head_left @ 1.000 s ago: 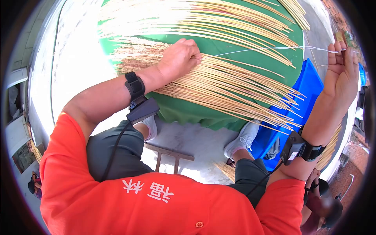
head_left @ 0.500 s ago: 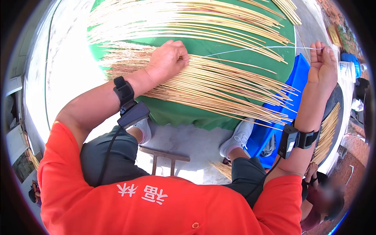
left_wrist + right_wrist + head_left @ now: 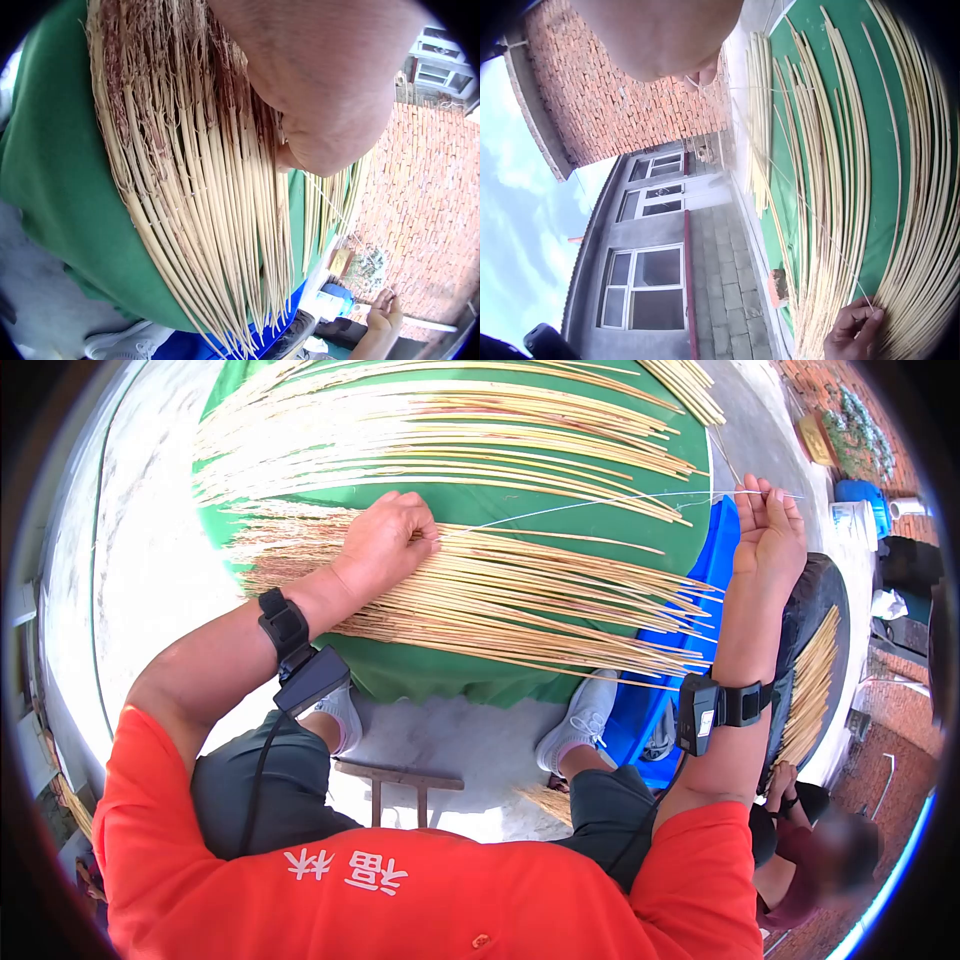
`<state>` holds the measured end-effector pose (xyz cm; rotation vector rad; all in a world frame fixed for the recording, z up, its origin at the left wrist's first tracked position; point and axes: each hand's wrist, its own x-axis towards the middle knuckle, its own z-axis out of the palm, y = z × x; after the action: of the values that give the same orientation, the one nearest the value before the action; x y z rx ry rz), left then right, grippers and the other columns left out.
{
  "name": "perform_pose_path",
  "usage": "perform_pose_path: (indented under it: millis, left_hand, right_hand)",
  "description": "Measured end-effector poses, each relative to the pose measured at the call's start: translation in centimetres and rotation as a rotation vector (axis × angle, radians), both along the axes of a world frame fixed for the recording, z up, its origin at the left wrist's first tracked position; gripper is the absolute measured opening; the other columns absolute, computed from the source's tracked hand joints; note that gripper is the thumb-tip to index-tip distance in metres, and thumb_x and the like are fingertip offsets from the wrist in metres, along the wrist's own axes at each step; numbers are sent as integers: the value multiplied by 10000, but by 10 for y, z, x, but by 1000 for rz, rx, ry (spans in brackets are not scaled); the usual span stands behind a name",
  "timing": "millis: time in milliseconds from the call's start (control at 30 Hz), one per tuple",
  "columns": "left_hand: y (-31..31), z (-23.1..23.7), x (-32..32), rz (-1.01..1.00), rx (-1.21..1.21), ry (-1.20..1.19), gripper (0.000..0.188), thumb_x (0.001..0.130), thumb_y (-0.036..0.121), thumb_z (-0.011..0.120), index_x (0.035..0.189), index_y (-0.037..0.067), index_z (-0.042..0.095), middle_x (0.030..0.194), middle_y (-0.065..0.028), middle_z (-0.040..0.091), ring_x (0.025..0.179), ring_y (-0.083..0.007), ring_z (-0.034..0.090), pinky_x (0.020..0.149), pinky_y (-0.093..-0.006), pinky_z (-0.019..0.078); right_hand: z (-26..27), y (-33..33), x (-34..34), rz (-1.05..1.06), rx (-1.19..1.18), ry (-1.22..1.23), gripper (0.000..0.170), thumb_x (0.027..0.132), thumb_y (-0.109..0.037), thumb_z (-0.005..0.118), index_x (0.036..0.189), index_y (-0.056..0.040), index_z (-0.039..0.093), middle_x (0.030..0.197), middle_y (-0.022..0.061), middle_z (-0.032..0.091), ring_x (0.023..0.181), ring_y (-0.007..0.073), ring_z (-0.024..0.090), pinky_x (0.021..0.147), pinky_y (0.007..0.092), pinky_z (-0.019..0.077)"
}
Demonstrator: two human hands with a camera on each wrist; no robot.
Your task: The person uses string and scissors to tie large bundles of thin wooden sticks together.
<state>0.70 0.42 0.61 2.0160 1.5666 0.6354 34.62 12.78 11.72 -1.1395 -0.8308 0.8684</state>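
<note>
A row of straw-coloured stalks with reddish bushy heads (image 3: 520,595) lies side by side on a green cloth (image 3: 420,670). At its far edge, near the heads, my left hand (image 3: 388,540) pinches a thin white string (image 3: 560,510) with curled fingers. The string runs across to my right hand (image 3: 770,545), raised beyond the cut stalk ends at the right. My right thumb and fingers pinch it there, and a short tail sticks out past them. In the right wrist view the string (image 3: 821,225) crosses above the stalks as a nearly straight line.
More loose stalks (image 3: 560,435) lie farther back on the cloth. A blue tub (image 3: 650,705) stands under the right edge. Low in front is a wooden stool (image 3: 400,775). Another person (image 3: 800,850) is at the lower right, near a stalk bundle (image 3: 810,685).
The head view has shifted, carrying the scene leftward. My right hand has come somewhat closer to the left one. The left hand keeps its place at the stalks.
</note>
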Motion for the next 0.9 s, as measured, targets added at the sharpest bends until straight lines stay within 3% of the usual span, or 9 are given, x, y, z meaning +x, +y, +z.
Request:
perform_pose_path:
  millis: [233, 433, 467, 533, 567, 700, 800, 833, 900]
  left_hand:
    - [0, 4, 0, 2, 22, -30, 117, 709, 74, 650, 687, 40, 540, 739, -61, 537, 753, -236, 521, 674, -327, 423]
    - [6, 5, -1, 100, -149, -178, 108, 740, 91, 635, 727, 15, 559, 707, -74, 521, 634, -206, 522, 593, -300, 430]
    - [6, 4, -1, 94, -152, -178, 108, 740, 91, 635, 727, 15, 559, 707, -74, 521, 634, -206, 522, 593, -300, 430]
    - [6, 1, -2, 62, -58, -112, 105, 743, 91, 638, 730, 18, 563, 708, -70, 526, 628, -196, 524, 579, -297, 424]
    - [5, 1, -1, 54, -58, -115, 105, 743, 91, 638, 730, 18, 563, 708, -70, 526, 628, -196, 524, 579, -297, 424]
    - [7, 5, -1, 72, -55, -64, 112, 745, 94, 643, 727, 16, 565, 707, -69, 535, 601, -181, 510, 561, -285, 414]
    - [9, 1, -3, 86, -126, -140, 131, 725, 147, 666, 715, 36, 596, 679, -73, 559, 583, -183, 540, 561, -295, 437]
    - [11, -11, -6, 128, -260, -251, 140, 734, 146, 664, 722, 22, 600, 645, -58, 562, 559, -134, 523, 555, -261, 434]
    - [11, -13, -5, 129, -267, -257, 135, 742, 147, 660, 735, 23, 606, 646, -33, 577, 561, -93, 502, 562, -233, 426]
  right_hand:
    - [-26, -4, -5, -5, -57, -19, 70, 855, -19, 504, 904, 18, 470, 812, 131, 579, 754, 235, 620, 643, 316, 541]
    - [-116, -28, -7, 360, -502, -491, 63, 813, -33, 559, 874, -17, 562, 762, 80, 596, 682, 175, 605, 590, 261, 493]
    - [-127, -29, -5, 355, -506, -490, 63, 813, -33, 559, 874, -17, 562, 762, 80, 596, 682, 175, 605, 590, 261, 493]
    - [-135, -33, -7, 372, -381, -1015, 145, 777, -63, 602, 921, -46, 588, 782, 93, 616, 703, 189, 611, 626, 298, 480]
    - [-136, -35, -5, 364, -386, -1016, 145, 777, -63, 602, 921, -46, 588, 782, 93, 616, 703, 189, 611, 626, 298, 480]
    - [-97, -38, 3, 441, -368, -1163, 335, 771, -117, 629, 1100, -99, 570, 981, 118, 611, 820, 185, 595, 712, 310, 465]
    - [-19, -39, 53, 581, -494, -928, 357, 842, -188, 580, 1182, -99, 522, 1080, 80, 579, 944, 156, 557, 826, 283, 433]
    - [17, -48, 68, 584, -502, -876, 348, 828, -217, 584, 1137, -62, 543, 998, 70, 594, 921, 170, 576, 801, 264, 435]
    - [76, -68, 116, 556, -555, -945, 324, 880, -246, 522, 1160, -82, 537, 1009, 66, 609, 921, 136, 595, 809, 253, 474]
